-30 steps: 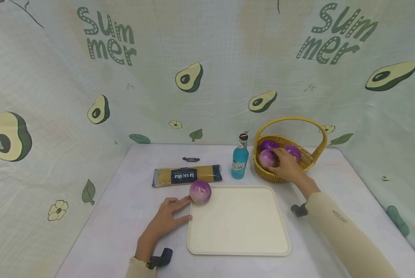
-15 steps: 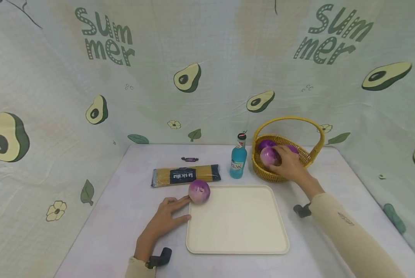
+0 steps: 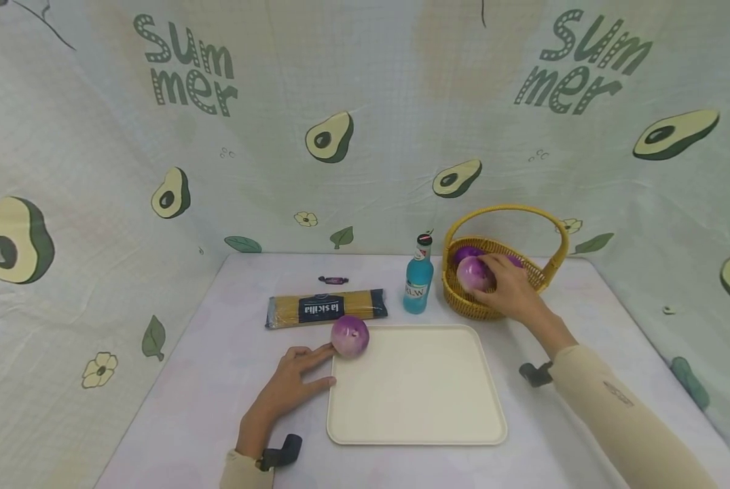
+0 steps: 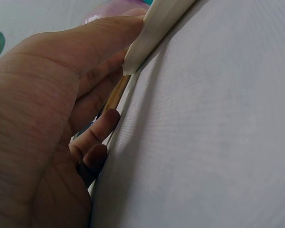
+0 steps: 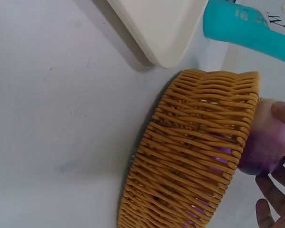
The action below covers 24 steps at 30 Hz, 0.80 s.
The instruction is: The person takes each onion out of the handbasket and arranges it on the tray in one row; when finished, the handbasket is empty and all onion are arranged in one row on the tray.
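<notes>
My right hand (image 3: 511, 288) grips a purple-and-white onion (image 3: 475, 274) over the wicker basket (image 3: 471, 310). In the right wrist view the onion (image 5: 268, 137) sticks out past the basket rim (image 5: 249, 109), thumb and fingers on its sides. Behind it, more purple onions (image 3: 464, 254) lie in the basket, partly hidden by my hand. My left hand (image 3: 291, 387) rests at the left edge of the cream tray (image 3: 420, 387), fingers extended. In the left wrist view its thumb (image 4: 104, 35) touches the tray rim (image 4: 154, 35). Another onion (image 3: 350, 337) sits on the tray's far left corner, beside my left fingertips.
A blue bottle (image 3: 418, 278) stands upright left of the basket. Behind the tray lies a pack of spaghetti (image 3: 324, 309), with a small wrapped candy (image 3: 333, 280) farther back. The basket's tall handle (image 3: 505, 208) arches above my right hand. A printed cloth hangs behind the table.
My right hand has lifted the onion slightly in the basket and shifted it a little to the right. The left hand and the tray stay put.
</notes>
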Motion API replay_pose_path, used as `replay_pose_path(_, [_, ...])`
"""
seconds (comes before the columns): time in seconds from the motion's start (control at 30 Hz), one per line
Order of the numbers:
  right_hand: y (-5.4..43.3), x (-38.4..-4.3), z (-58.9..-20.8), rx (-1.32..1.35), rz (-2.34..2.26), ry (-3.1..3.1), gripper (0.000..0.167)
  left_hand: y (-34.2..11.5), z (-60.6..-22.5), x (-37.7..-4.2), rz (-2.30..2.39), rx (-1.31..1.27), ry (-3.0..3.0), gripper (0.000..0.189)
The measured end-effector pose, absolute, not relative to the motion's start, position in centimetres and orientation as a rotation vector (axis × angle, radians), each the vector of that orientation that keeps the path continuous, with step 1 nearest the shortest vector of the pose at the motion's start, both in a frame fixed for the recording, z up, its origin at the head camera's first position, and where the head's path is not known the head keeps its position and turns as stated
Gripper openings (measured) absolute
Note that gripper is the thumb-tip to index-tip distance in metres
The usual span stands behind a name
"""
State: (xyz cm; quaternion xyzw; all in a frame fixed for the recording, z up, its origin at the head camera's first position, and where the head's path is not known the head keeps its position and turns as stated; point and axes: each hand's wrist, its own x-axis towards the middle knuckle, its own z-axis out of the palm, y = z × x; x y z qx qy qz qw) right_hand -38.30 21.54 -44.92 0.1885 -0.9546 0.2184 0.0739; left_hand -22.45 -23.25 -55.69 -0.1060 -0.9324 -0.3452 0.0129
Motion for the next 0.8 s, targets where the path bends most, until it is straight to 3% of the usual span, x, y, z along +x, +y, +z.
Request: replay_pose_path(0.8, [21.2, -35.7, -44.4, 0.657, 0.612, -2.780, 0.081, -23.3, -55.6, -22.4, -1.091, -0.332, -2.909, 0.061])
